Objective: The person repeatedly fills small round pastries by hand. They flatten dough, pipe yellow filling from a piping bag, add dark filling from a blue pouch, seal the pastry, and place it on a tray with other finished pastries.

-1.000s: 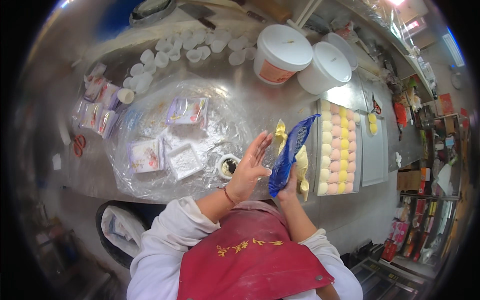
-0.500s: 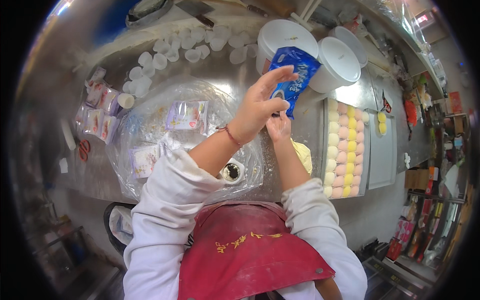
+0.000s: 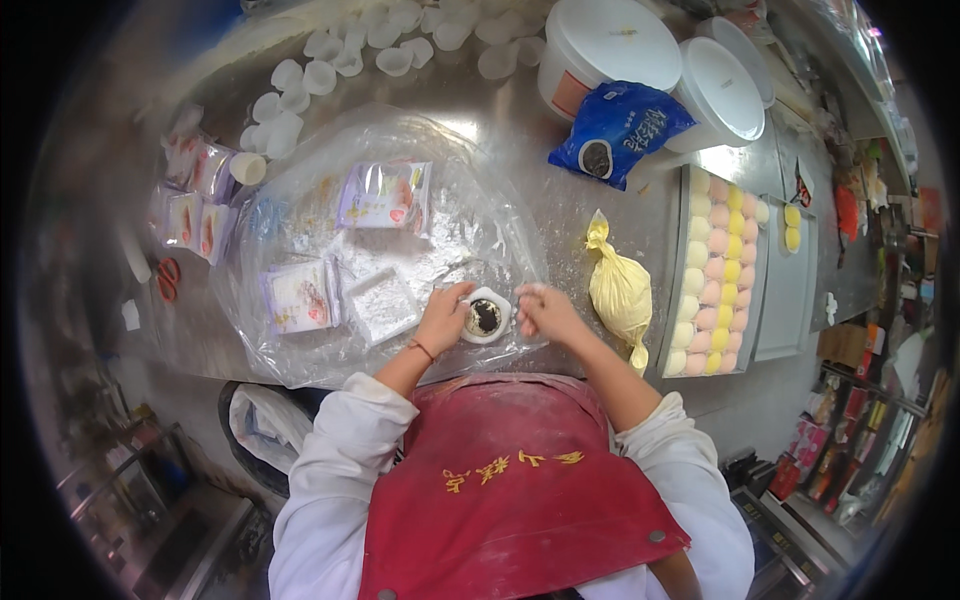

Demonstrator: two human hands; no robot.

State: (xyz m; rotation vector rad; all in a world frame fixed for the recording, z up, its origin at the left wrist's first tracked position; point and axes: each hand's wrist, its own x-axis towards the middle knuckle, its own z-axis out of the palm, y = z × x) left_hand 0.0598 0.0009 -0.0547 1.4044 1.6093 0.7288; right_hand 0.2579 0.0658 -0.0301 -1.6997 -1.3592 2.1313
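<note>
White cup (image 3: 485, 338) with dark filling (image 3: 485, 316) sits on a clear plastic sheet (image 3: 470, 185). At its left side rests the left hand (image 3: 442, 318), fingers bent against it; whether they grip cannot be told. Just right of the cup is the right hand (image 3: 548, 312), fingers loosely curled, thumb and forefinger apart. Farther right of it lies a tied yellow bag (image 3: 622, 292); beyond it, a blue packet (image 3: 640, 125).
</note>
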